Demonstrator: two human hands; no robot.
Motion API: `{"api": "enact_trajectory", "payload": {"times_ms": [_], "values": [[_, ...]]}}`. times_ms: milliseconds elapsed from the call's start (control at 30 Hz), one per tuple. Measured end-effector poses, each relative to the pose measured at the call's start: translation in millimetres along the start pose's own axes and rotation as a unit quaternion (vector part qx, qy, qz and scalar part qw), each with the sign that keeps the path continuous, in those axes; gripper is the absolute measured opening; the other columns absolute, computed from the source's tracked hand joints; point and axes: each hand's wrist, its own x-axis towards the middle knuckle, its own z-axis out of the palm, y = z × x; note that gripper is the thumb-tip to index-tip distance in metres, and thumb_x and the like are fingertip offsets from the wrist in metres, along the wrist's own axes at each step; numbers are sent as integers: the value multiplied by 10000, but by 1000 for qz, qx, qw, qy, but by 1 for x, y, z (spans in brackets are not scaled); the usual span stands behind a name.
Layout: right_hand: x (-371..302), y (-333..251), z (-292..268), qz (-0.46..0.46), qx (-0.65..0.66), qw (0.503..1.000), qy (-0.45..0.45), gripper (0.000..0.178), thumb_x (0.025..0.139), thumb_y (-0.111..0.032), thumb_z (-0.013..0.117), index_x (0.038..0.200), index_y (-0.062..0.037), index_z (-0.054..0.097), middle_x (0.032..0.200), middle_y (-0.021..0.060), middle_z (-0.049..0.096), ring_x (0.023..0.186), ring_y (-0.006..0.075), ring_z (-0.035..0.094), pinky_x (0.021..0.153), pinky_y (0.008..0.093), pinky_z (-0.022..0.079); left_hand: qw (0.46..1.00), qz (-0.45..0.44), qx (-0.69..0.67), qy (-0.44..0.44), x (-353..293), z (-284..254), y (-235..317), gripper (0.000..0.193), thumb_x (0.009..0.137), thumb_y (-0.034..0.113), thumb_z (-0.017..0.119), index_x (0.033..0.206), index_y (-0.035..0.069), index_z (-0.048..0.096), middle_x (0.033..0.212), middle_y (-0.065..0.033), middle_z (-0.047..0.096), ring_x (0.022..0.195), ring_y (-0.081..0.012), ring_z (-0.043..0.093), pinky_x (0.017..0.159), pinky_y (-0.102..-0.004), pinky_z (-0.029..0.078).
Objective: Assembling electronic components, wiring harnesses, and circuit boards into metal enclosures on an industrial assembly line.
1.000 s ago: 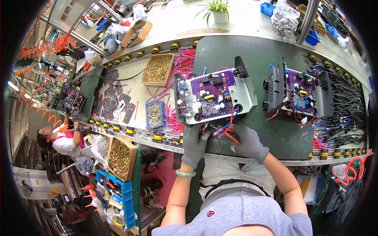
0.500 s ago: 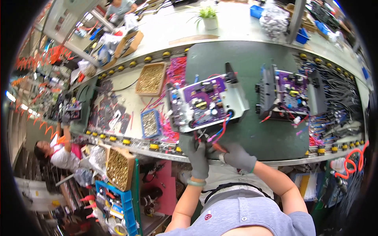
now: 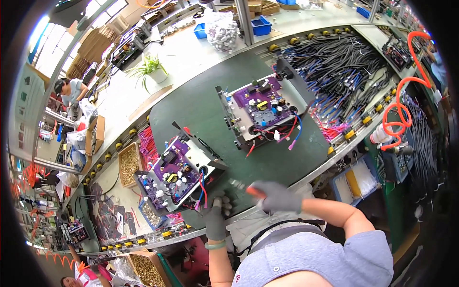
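A purple circuit board in a grey metal frame (image 3: 184, 167) lies tilted on the green mat (image 3: 201, 107). My left hand (image 3: 217, 213), in a grey glove, is at the board's near corner, its fingers closed on the red and blue wires (image 3: 203, 189) hanging there. My right hand (image 3: 277, 196), also gloved and blurred, is just right of the board and grips a red-handled cutter (image 3: 244, 188) whose tip points toward the left hand. A second purple board in its frame (image 3: 263, 107) sits farther away on the mat.
Black cable bundles (image 3: 344, 62) lie at the right, beside an orange coiled hose (image 3: 401, 95). Trays of small brass parts (image 3: 128, 164) sit left of the board. A potted plant (image 3: 153, 69), blue bins (image 3: 260, 24) and a bag (image 3: 222, 31) stand behind. Another person (image 3: 71, 91) works at the far left.
The view has swung and tilted. My right hand with the cutter has drawn back from the board's edge to the right. My left hand stays at the wires.
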Motion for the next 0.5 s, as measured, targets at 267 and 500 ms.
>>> {"api": "enact_trajectory", "payload": {"times_ms": [267, 500], "values": [[3, 10, -71, 71, -70, 960, 262, 476, 885, -332, 684, 1246, -43, 574, 1022, 200, 654, 883, 357, 646, 811, 399, 500, 989, 3, 7, -151, 29, 95, 41, 326, 1030, 248, 490, 1184, 0, 636, 896, -28, 634, 703, -79, 562, 587, -224, 435], [17, 19, -58, 72, 39, 962, 260, 393, 929, -374, 636, 1164, -64, 578, 908, 217, 635, 836, 402, 626, 759, 451, 485, 981, 17, -26, -192, 52, 123, 21, 313, 1030, 207, 477, 1186, -16, 632, 901, -42, 640, 725, -98, 591, 604, -234, 461]]}}
